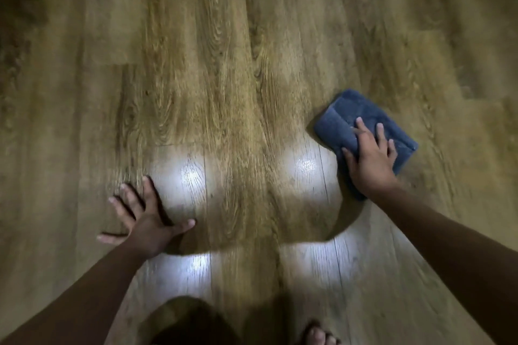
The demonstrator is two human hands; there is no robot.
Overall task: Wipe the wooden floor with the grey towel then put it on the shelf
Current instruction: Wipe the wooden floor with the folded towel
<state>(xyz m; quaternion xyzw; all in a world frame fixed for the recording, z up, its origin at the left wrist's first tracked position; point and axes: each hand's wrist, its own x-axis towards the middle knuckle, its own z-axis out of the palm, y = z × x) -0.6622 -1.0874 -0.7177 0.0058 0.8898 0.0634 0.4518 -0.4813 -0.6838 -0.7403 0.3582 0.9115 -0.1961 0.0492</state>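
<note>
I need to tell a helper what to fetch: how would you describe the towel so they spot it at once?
Look at the wooden floor, right of the bright light reflections. There the right hand presses flat on a folded grey towel. It is the only cloth in view, bluish-grey against brown planks.

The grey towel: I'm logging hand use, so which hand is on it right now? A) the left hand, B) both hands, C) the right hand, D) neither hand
C: the right hand presses with spread fingers on the folded grey towel, while the left hand is apart from it, splayed flat on the bare wooden floor.
</note>
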